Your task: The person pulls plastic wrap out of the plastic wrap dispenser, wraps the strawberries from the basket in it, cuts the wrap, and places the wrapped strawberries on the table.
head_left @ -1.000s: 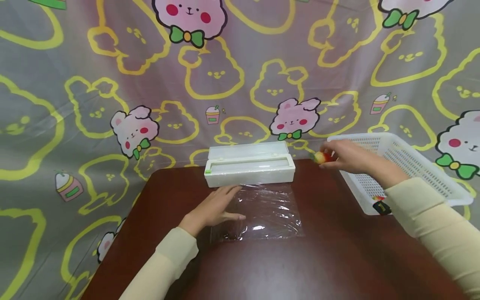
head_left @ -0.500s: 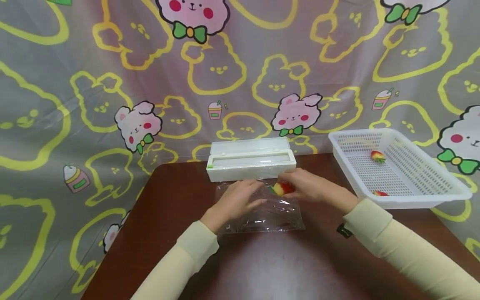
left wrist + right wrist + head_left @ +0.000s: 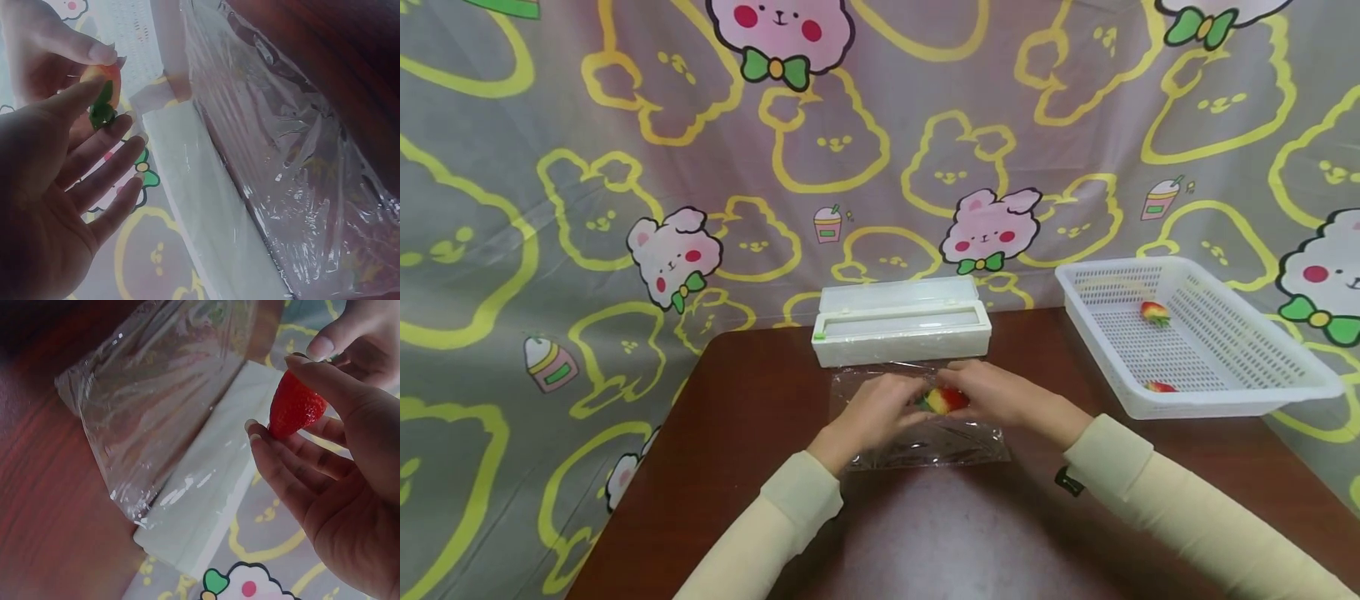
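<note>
In the head view, my two hands meet over a clear sheet of plastic wrap (image 3: 910, 454), with a red and yellow strawberry (image 3: 946, 401) between them. My right hand (image 3: 1000, 393) pinches the strawberry, its thumb and fingertips on the red body (image 3: 297, 406) in the right wrist view. From the other side, my left hand (image 3: 876, 408) holds the leafy end; the left wrist view has its thumb against the fruit and fingertips by the green leaves (image 3: 103, 109). The wrap stretches out from a white dispenser box (image 3: 902, 346) whose lid stands up.
On the right of the dark red table (image 3: 745, 417) is a white perforated basket (image 3: 1232, 404). Inside lie a strawberry (image 3: 1153, 312) and another strawberry (image 3: 1162, 387) near its front wall. A patterned curtain (image 3: 865, 158) hangs close behind the table.
My right hand has brought the strawberry left from beside the basket to above the wrap. My left hand has moved rightward off the sheet's left side and now meets the fruit.
</note>
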A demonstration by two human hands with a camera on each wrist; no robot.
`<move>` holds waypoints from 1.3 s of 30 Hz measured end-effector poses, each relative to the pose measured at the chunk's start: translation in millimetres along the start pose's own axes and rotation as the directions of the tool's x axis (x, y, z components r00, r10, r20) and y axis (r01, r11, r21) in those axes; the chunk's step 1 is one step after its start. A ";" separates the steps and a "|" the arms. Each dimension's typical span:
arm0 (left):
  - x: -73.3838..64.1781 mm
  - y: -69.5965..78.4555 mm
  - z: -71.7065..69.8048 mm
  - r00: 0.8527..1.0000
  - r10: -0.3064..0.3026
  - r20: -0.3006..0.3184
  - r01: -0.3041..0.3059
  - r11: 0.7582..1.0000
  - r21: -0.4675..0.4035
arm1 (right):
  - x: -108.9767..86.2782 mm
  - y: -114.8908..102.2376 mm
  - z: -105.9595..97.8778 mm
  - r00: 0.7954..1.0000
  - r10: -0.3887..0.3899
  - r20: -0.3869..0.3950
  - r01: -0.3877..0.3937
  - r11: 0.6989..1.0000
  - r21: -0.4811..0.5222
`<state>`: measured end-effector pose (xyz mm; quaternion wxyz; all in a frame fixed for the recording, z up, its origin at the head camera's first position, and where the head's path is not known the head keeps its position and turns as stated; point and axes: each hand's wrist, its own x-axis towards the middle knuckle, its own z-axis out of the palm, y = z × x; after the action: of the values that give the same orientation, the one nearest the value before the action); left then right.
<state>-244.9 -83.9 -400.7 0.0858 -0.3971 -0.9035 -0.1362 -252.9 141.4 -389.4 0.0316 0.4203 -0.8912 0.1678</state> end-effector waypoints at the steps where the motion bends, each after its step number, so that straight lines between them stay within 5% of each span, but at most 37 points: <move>1: -0.6 -0.3 0.7 1.000 0.000 0.005 0.000 1.000 -0.001 | 0.4 -0.3 2.1 1.000 -0.002 0.002 0.002 1.000 0.005; 12: -5.3 -15.5 7.6 1.000 -0.017 0.012 0.017 0.998 -0.054 | 9.4 2.7 17.1 0.993 -0.106 -0.056 0.108 0.994 0.031; 27: 6.0 -47.4 23.1 0.978 -0.153 0.139 0.157 0.988 -0.013 | 41.4 23.9 51.6 0.997 -0.066 -0.041 0.066 0.998 -0.004; 39: 3.2 -51.3 33.8 0.954 -0.229 0.195 0.227 0.973 0.030 | 44.0 21.2 65.4 0.999 0.029 0.044 -0.027 0.999 -0.034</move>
<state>-286.6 -104.3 -441.1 -0.0190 -0.3014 -0.9479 -0.1019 -291.8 100.1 -448.1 0.0166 0.4109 -0.9001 0.1438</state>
